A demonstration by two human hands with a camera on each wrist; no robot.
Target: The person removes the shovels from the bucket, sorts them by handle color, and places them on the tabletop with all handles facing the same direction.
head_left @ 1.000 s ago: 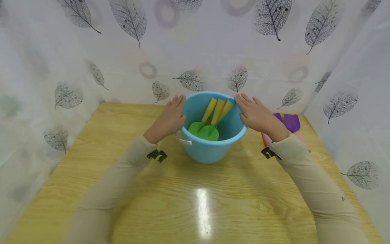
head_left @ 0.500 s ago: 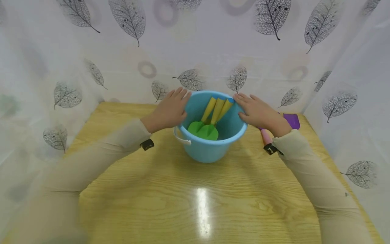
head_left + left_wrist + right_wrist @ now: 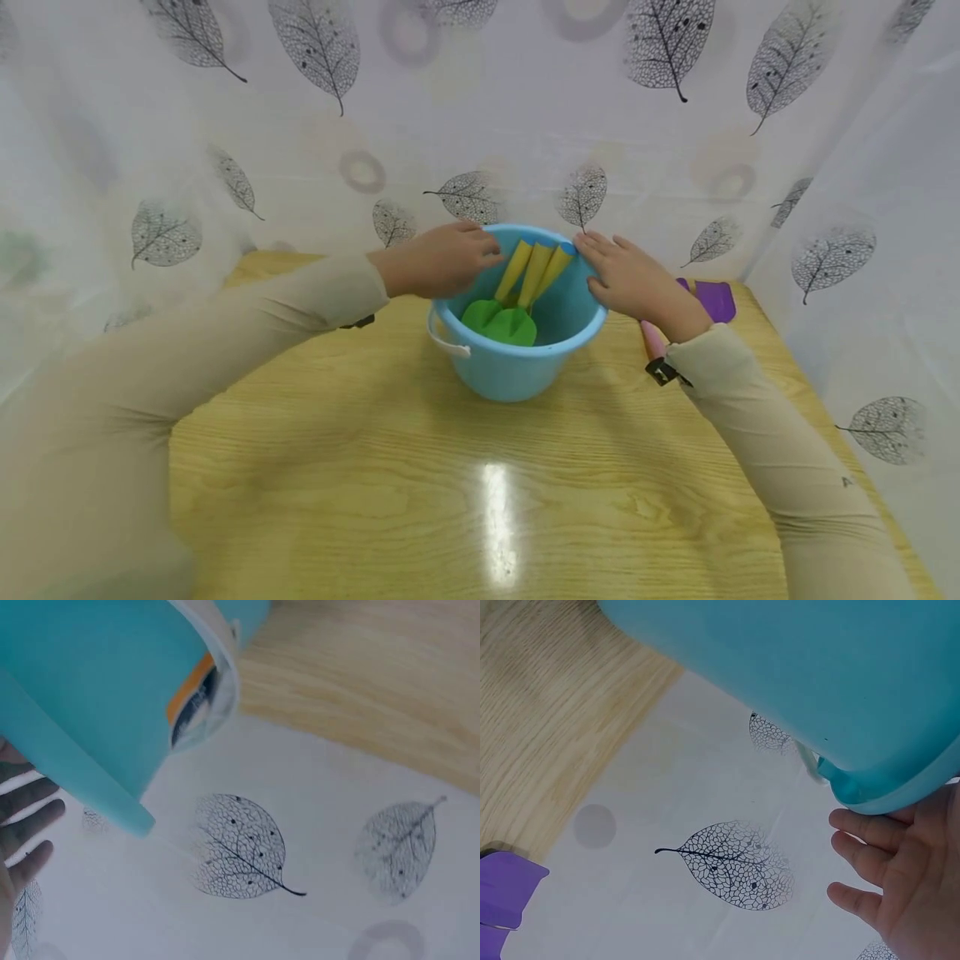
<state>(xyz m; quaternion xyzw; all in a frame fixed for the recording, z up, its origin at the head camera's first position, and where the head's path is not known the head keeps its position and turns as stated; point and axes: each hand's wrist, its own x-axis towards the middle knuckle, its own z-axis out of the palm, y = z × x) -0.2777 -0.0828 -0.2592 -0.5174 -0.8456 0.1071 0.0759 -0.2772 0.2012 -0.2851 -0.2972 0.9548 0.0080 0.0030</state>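
Observation:
A light blue bucket (image 3: 506, 375) stands upright on the table in the head view, its white handle (image 3: 448, 343) hanging at the left. Inside lean toy shovels (image 3: 513, 325) with green blades and three yellow, blue-tipped handles. My left hand (image 3: 442, 260) is over the bucket's left rim, its fingers reaching above the opening near the shovel handles and gripping nothing. In the left wrist view, its fingers (image 3: 26, 829) look spread beside the rim. Extended along the right rim, my right hand (image 3: 633, 279) rests on it; the right wrist view shows its fingers (image 3: 866, 832) loosely straight by the rim.
Purple shovel-like pieces (image 3: 716, 302) and a pink item (image 3: 653, 340) lie at the table's right rear, partly behind the right forearm. A leaf-patterned curtain (image 3: 495, 108) stands along the back and both sides of the wooden table (image 3: 420, 500).
My left hand has moved rightward from outside the left rim to above the bucket's opening, its forearm swinging up. The right hand and the bucket stay nearly where they were.

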